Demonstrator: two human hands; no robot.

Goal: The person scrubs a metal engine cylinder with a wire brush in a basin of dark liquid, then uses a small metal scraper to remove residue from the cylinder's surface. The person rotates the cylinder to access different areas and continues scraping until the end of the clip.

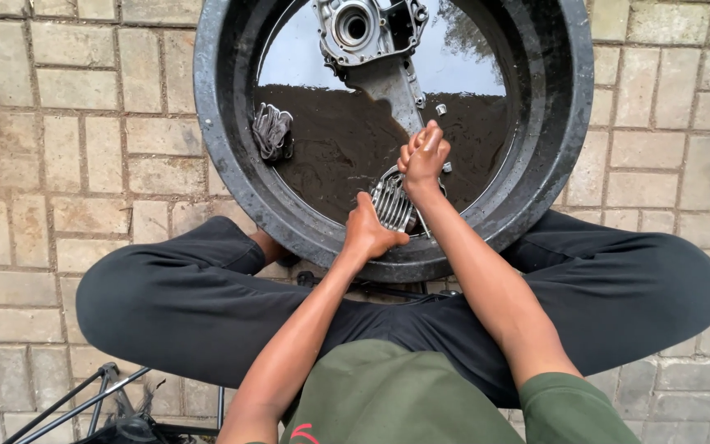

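At the left of the basin, a second finned part lies half sunk in the dark liquid, untouched. Just below centre, the left hand clamps its fingers on the near edge of a finned cylinder held against the basin's near wall. To its right, the right hand is fisted, fingers together, over the cylinder's far side; whether it holds a brush or rag I cannot tell. A grey casing rests at upper centre. To scrub well, I judge the left grip should stay firm, turning the fins toward the strokes and keeping the piece low over the liquid.
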